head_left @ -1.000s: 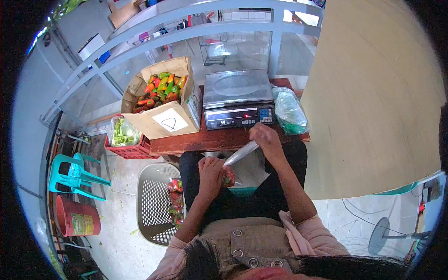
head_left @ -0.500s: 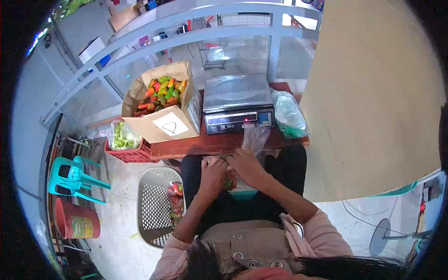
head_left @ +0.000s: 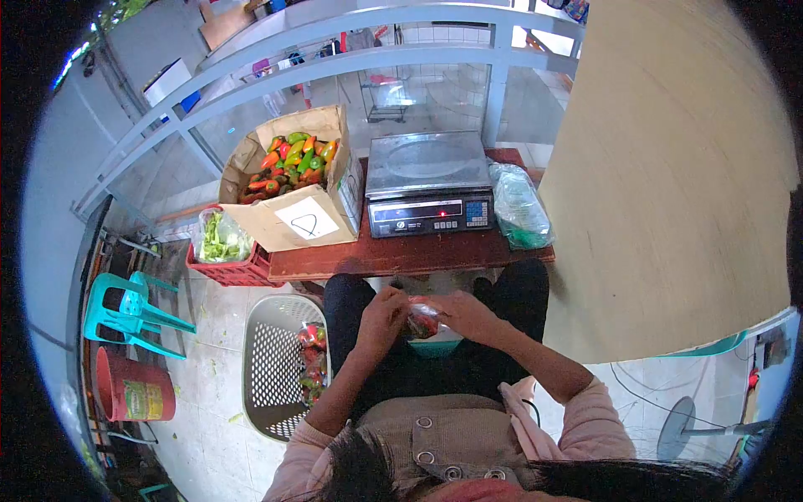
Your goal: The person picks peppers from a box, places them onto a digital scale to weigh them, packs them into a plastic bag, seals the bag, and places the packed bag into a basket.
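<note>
Above my lap is a small clear plastic bag of red peppers (head_left: 424,321), with a hand on each side of it. My left hand (head_left: 385,315) pinches the bag's upper left edge, fingers closed. Gripping the upper right side is my right hand (head_left: 462,315), fingers bent over the plastic. Parts of the bag are covered by the fingers. Under it, between my knees, a teal surface (head_left: 435,346) shows. To my left, a grey perforated basket (head_left: 272,385) on the floor contains several bagged peppers (head_left: 313,364).
A digital scale (head_left: 428,184) stands on the red wooden bench (head_left: 335,263). Beside it are a cardboard box (head_left: 280,222) of peppers and a bundle of plastic bags (head_left: 519,205). A red crate (head_left: 238,272) with bagged green vegetables sits left. A large tan board (head_left: 661,184) blocks the right.
The loose end of the plastic bag that stretched toward the scale is no longer raised. My hands have moved slightly apart, and more of the peppers shows between them.
</note>
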A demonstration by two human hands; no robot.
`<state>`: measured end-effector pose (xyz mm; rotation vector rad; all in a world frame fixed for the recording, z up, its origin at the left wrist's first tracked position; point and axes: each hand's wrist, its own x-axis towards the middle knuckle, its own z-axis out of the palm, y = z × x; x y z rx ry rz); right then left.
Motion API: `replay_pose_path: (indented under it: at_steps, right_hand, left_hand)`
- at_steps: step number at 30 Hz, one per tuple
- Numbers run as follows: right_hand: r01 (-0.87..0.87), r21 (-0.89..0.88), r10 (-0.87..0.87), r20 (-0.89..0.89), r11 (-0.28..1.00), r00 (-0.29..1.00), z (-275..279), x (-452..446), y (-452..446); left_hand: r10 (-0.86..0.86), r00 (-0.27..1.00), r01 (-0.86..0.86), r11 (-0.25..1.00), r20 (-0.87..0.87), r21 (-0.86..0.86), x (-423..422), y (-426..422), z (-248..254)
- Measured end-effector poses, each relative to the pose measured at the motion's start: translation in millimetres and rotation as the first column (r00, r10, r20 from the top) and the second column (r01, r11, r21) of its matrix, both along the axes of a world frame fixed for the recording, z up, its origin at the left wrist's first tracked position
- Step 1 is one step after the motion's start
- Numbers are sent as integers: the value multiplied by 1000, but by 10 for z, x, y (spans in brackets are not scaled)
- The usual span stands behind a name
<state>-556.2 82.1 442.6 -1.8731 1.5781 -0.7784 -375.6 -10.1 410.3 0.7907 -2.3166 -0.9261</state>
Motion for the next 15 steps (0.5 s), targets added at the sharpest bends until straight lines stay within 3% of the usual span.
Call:
replay_pose_path:
  at_steps: [4,8,10,13,15]
  right_hand:
    - [-106,69,88,221,992,971,-181,62,65]
    - [-40,61,32,124,997,992,-90,114,194]
    - [-27,0,27,96,1000,995,-73,104,230]
    - [3,-46,-8,-98,999,995,146,-169,301]
    - [7,-202,-43,-171,979,984,164,-458,285]
  left_hand:
    - [90,996,-87,991,-17,100,-26,-16,-83]
    - [175,983,-172,984,-56,50,-65,-64,-214]
    - [231,969,-229,973,-90,38,-134,-26,-28]
    - [121,987,-135,982,-107,-132,-96,-97,28]
    - [10,988,-27,994,-154,-105,-54,-82,215]
